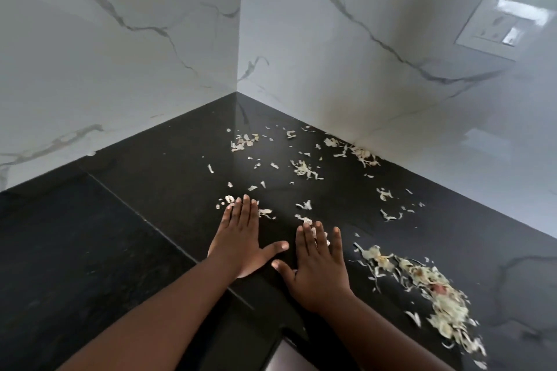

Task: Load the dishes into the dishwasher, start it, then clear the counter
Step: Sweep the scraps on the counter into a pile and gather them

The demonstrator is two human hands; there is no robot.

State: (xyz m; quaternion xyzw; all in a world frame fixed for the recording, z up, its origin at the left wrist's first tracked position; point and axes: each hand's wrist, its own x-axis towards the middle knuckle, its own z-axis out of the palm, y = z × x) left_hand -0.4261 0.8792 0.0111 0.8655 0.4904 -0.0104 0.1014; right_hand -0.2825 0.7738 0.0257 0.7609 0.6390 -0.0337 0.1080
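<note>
Pale peelings (304,169) are scattered over the black counter (150,190) towards the corner, with a denser pile (434,289) at the right. The left hand (241,238) and right hand (319,268) are laid flat side by side on the counter, fingers straight, thumbs spread, fingertips among the scraps. A wall socket (503,27) is mounted on the marble wall (331,48).

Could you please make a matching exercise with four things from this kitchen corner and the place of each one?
Things:
1. left hand
2. right hand
3. big heap of peel scraps
4. wall socket

Places:
A. on the right marble wall
B. flat on the black counter, nearer the corner
C. right of both hands
D. flat on the counter, beside the heap

Pairs: 1-B, 2-D, 3-C, 4-A
</note>
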